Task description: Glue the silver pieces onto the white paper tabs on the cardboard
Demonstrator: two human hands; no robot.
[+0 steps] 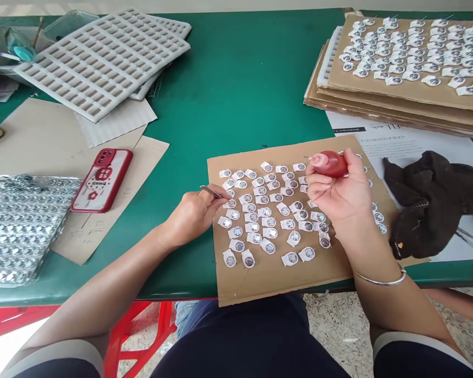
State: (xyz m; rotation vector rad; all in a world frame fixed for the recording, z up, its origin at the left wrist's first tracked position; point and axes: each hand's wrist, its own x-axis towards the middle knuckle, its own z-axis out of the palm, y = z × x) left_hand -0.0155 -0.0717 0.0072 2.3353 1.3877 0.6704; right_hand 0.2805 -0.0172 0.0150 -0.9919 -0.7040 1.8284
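My left hand point(193, 216) pinches a pair of tweezers point(212, 192) at the left edge of a brown cardboard sheet point(252, 289). Its fingertips are close to the small white pieces with round silvery discs point(265, 212) that lie in rough rows on the sheet. Raised over the right part of the cardboard, my right hand point(341, 191) is wrapped round a small red squeeze bottle point(331, 164) with a pinkish cap and thin nozzle pointing left. My right hand and forearm hide some of the discs beneath.
At the left lie a red-edged phone point(102, 181), a clear tray of shiny round parts point(27, 231) and white slotted foam trays point(106, 58). Stacked cardboard sheets point(319, 100) bearing more pieces stand at back right. Dark cloth point(429, 205) lies right, on printed paper point(382, 142).
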